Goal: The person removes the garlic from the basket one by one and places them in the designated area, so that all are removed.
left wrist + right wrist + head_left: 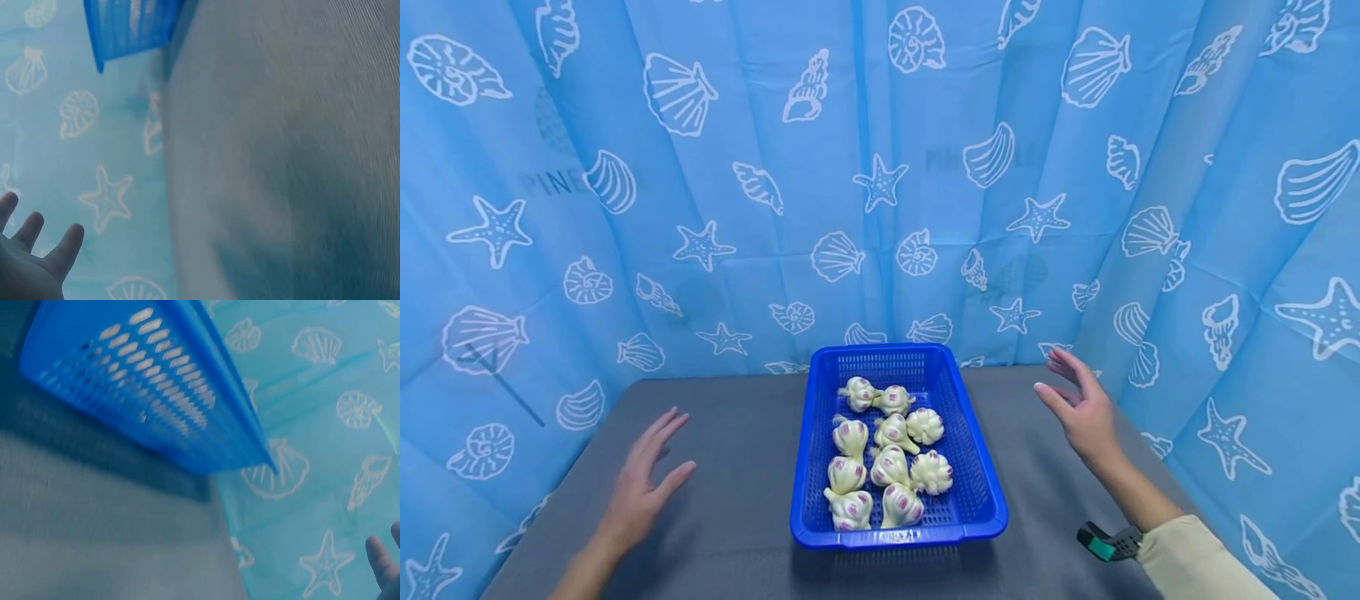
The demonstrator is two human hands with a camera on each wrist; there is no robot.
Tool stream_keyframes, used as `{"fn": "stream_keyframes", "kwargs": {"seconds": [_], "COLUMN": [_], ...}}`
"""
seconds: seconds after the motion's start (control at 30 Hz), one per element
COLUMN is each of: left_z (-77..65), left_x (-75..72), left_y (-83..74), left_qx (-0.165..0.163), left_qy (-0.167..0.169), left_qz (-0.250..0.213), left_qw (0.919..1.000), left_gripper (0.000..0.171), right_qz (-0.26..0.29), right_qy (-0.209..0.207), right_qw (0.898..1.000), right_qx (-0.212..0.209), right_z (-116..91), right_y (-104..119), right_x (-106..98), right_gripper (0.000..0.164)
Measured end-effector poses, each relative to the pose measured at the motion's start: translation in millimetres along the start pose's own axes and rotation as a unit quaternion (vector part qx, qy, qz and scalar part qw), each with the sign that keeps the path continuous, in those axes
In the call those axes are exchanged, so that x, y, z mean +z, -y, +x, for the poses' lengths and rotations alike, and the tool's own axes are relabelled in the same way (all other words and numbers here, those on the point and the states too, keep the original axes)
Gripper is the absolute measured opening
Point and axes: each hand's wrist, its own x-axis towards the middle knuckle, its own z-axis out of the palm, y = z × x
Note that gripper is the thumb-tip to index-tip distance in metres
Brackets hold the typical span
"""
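A blue plastic basket (988,500) with slotted walls stands on the grey table, holding several white garlic bulbs (891,465) with purple streaks. To its left, my left hand (638,483) hovers over the table with fingers spread and nothing in them. My right hand (1081,408) is held up on the other side, thumb apart from the fingers, also holding nothing. Both hands are apart from the basket. In the left wrist view, a corner of the basket (128,37) shows at the top; the right wrist view catches its perforated side (144,381).
The grey table (730,500) runs back to a blue curtain (880,208) printed with white shells and starfish, which encloses the back and both sides. A dark band with a green patch (1105,546) sits at the right wrist, beside a light sleeve (1198,562).
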Motion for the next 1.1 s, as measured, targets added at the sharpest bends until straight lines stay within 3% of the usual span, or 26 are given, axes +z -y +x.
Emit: {"fn": "stream_keyframes", "kwargs": {"seconds": [0.23, 0.53, 0.8, 1.1], "left_z": [1.5, 3.8, -0.3, -3.2], "left_x": [16.1, 37.9, 57.3, 75.5], "left_y": [-23.3, -42.7, -56.1, -64.1], "left_qx": [0.019, 0.043, 0.023, -0.015], "left_qy": [-0.010, -0.003, 0.005, 0.016], "left_qz": [-0.081, -0.186, -0.207, -0.217], "left_qw": [0.9965, 0.9815, 0.9780, 0.9760], "left_gripper": [0.054, 0.043, 0.035, 0.026], "right_qz": [0.049, 0.116, 0.144, 0.133], "right_qy": [-0.023, -0.025, -0.012, 0.029], "right_qw": [0.998, 0.993, 0.990, 0.991], "right_qx": [-0.017, -0.015, -0.005, 0.018], "right_z": [9.2, 18.0, 26.4, 34.5], "right_y": [10.0, 21.5, 30.7, 34.4], "right_x": [14.7, 34.0, 49.6, 67.7], "right_gripper": [0.049, 0.040, 0.038, 0.037]}}
